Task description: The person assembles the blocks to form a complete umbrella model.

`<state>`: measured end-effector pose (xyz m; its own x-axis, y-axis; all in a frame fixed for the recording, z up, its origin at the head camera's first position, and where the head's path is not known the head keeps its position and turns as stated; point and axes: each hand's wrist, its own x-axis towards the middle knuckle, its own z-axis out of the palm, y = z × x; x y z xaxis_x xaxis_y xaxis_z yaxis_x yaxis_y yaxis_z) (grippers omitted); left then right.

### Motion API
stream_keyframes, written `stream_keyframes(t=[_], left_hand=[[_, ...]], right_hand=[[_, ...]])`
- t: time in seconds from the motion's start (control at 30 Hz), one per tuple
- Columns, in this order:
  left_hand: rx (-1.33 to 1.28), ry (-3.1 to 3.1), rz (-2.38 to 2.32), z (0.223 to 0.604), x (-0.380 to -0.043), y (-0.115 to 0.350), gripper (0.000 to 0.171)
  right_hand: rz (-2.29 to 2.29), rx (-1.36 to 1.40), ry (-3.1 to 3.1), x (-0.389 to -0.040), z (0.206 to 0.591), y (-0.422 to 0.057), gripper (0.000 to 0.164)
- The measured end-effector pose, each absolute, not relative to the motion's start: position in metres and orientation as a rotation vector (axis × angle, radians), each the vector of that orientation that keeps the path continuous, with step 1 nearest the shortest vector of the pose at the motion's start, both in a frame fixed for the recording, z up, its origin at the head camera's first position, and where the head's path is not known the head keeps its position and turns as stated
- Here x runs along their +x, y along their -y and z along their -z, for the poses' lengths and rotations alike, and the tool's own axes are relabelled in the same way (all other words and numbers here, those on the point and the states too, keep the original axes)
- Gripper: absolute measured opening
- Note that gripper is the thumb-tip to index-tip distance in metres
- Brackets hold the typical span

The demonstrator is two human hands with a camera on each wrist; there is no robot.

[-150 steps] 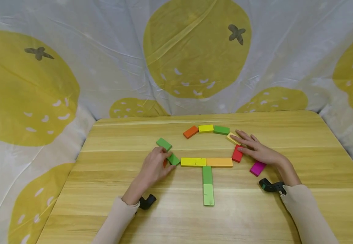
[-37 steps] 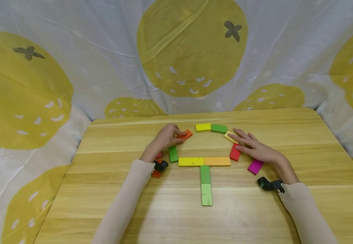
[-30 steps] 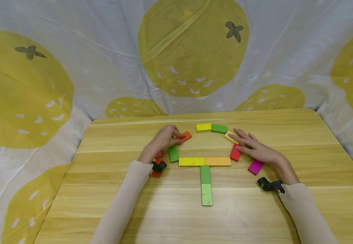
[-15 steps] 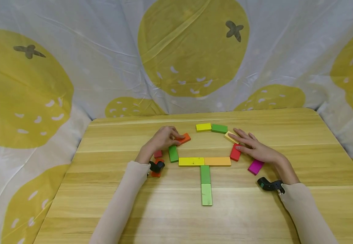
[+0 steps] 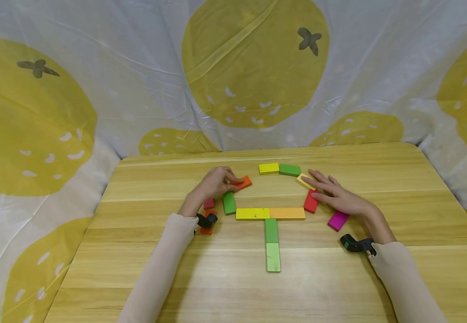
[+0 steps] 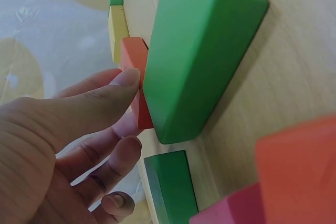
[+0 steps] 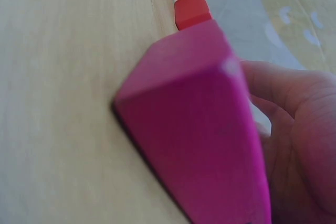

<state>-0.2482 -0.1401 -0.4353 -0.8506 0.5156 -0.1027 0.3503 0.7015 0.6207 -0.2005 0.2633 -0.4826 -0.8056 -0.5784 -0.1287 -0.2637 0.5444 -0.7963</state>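
My left hand (image 5: 216, 181) pinches an orange wooden block (image 5: 244, 182) between thumb and fingers; the left wrist view shows the thumb on its side. Just nearer than that block, a green block (image 5: 229, 203) stands at the left end of a yellow block (image 5: 252, 214). A darker green block (image 6: 170, 187) appears below in the left wrist view, hidden by the hand from the head. My right hand (image 5: 346, 199) lies with fingers extended, fingertips over a pale yellow block (image 5: 305, 181) and a red block (image 5: 312, 202). A magenta block (image 5: 338, 220) sits beneath its palm side.
A yellow block (image 5: 268, 168) and a green block (image 5: 290, 170) continue the arc at the back. A light orange block (image 5: 287, 214) extends the straight row, with green (image 5: 271, 231) and light green (image 5: 273, 257) blocks forming a stem. Crimson (image 5: 208, 203) and orange-red (image 5: 207, 231) blocks lie by the left wrist.
My left hand went from the green block, now turned more upright, to the orange block and drew it left and nearer, widening its gap from the yellow one. The right hand stayed put.
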Motion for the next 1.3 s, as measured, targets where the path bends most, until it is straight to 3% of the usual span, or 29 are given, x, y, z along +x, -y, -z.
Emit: stream_keyframes(t=[1.0,1.3], left_hand=[[0.603,-2.712,-0.847,0.435,-0.244,0.145,0.027],[0.678,-2.808,-0.895,0.425,-0.263,0.122,0.031]], right_hand=[[1.156,-0.721,-2.407,-0.203,0.485,-0.264,0.059],[1.151,-0.715,-2.411,-0.201,0.484,-0.263,0.06]])
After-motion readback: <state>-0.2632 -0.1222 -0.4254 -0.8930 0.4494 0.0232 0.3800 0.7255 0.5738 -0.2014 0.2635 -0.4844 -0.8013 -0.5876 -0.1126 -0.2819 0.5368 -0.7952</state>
